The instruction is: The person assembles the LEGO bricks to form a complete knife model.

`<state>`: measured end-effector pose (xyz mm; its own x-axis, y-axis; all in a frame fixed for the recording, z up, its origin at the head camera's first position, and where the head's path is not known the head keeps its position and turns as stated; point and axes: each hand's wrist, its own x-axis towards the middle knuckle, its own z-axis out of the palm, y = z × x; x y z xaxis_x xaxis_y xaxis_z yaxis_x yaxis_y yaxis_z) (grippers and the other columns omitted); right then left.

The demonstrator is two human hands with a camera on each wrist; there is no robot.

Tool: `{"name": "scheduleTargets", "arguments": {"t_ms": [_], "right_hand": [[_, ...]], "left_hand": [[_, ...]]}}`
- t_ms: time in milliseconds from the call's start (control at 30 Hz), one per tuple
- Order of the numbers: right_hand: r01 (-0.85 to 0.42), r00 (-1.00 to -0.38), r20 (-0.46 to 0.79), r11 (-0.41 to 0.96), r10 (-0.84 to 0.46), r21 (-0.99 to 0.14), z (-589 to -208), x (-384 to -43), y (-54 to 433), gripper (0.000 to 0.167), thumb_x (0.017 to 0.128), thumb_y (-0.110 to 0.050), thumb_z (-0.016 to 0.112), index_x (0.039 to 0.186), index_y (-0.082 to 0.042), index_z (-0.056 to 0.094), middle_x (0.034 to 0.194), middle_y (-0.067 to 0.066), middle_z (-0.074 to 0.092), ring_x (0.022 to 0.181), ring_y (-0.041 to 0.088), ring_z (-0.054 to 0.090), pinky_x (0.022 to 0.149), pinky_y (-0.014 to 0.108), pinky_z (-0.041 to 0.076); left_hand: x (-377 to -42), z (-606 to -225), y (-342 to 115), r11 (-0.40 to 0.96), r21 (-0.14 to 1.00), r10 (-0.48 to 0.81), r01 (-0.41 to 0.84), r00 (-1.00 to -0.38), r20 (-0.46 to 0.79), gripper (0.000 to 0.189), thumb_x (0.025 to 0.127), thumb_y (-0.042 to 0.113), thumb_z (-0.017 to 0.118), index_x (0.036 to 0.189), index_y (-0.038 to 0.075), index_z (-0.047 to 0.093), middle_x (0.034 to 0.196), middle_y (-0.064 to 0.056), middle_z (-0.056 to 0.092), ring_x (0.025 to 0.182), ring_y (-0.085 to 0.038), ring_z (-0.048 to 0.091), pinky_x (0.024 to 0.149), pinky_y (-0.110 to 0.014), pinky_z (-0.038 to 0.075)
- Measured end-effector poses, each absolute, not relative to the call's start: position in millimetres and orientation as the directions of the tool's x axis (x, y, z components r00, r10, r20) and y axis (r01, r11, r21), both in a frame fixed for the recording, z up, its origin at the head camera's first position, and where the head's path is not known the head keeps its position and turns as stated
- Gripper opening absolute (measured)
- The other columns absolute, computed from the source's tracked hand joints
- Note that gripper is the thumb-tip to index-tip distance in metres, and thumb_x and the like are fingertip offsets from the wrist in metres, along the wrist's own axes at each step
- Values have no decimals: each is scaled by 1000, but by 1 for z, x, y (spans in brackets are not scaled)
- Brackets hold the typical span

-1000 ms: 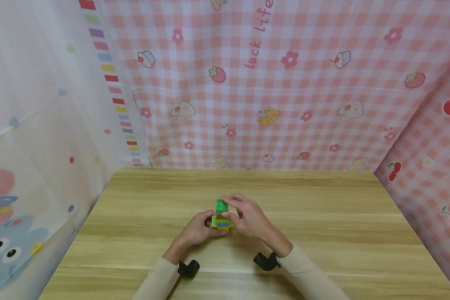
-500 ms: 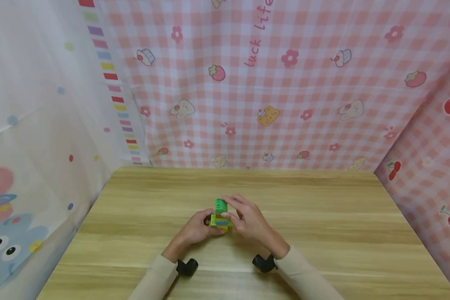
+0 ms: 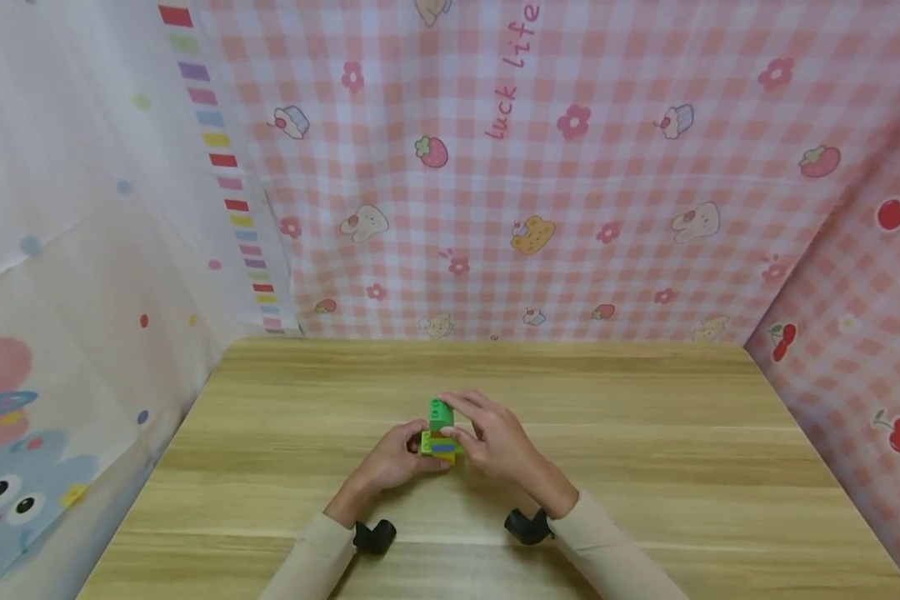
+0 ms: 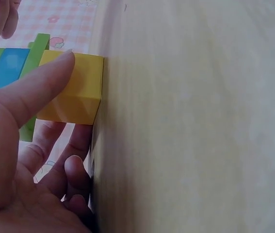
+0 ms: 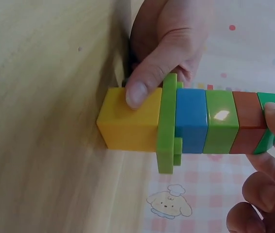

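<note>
A tower of toy building bricks stands upright on the table. From the bottom up come a yellow brick (image 5: 132, 128), a flat lime plate (image 5: 165, 145), a blue brick (image 5: 190, 121), a lime brick (image 5: 220, 133), a brown brick (image 5: 246, 138) and a green brick (image 3: 440, 416) with studs on top. My left hand (image 3: 392, 457) holds the base, its thumb along the yellow brick's near face and fingers behind. My right hand (image 3: 504, 437) pinches the top green brick between thumb and fingers. In the left wrist view the tower's upper part is out of frame.
The wood-grain table (image 3: 645, 400) spreads around both hands. A pink checked cloth (image 3: 540, 183) hangs behind its far edge, and printed cloths hang at both sides. Black camera pieces (image 3: 375, 537) sit at both wrists, low over the table.
</note>
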<state>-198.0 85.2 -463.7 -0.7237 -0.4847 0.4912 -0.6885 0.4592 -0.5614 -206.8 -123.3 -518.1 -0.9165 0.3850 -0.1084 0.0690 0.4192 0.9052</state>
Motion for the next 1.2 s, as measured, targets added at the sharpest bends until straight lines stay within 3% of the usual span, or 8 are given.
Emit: {"name": "scheduleTargets", "arguments": {"t_ms": [367, 633, 833, 1000, 1200], "right_hand": [[-698, -712, 533, 379, -457, -608, -474, -197, 83, 50, 90, -10, 73, 137, -3, 56, 115, 6, 61, 59, 13, 45, 53, 18, 39], [-595, -793, 418, 420, -443, -685, -479, -196, 89, 71, 88, -9, 75, 151, -12, 41, 105, 2, 58, 79, 17, 47, 57, 19, 35], [-543, -832, 395, 433, -389, -720, -483, -199, 97, 70, 90, -13, 73, 152, -16, 40, 116, 2, 61, 87, 17, 50, 67, 24, 42], [-524, -846, 401, 404, -353, -750, -484, -200, 103, 67, 92, -14, 72, 151, -12, 41, 121, 6, 62, 88, 16, 55, 77, 29, 46], [-468, -875, 366, 361, -316, -807, -481, -201, 110, 64, 93, -13, 70, 150, -15, 43, 123, 9, 63, 89, 17, 62, 79, 31, 50]], "left_hand": [[-206, -517, -125, 407, 909, 394, 93, -916, -83, 36, 82, 23, 82, 115, 16, 68, 101, 1, 67, 90, -16, 58, 81, -35, 46], [-202, -515, -124, 374, 924, 411, 80, -907, -88, 31, 82, 20, 82, 110, 15, 70, 97, 0, 68, 88, -17, 58, 81, -35, 46], [-198, -511, -120, 336, 940, 419, 60, -903, -92, 40, 84, 17, 80, 121, 14, 64, 101, -3, 69, 91, -20, 60, 79, -35, 47], [-195, -509, -114, 314, 948, 405, 49, -910, -87, 49, 84, 20, 80, 128, 15, 58, 104, -3, 69, 94, -20, 63, 80, -35, 50], [-194, -505, -108, 283, 957, 402, 60, -913, -62, 59, 83, 21, 81, 135, 16, 54, 102, -4, 69, 97, -19, 65, 85, -36, 52]]}}
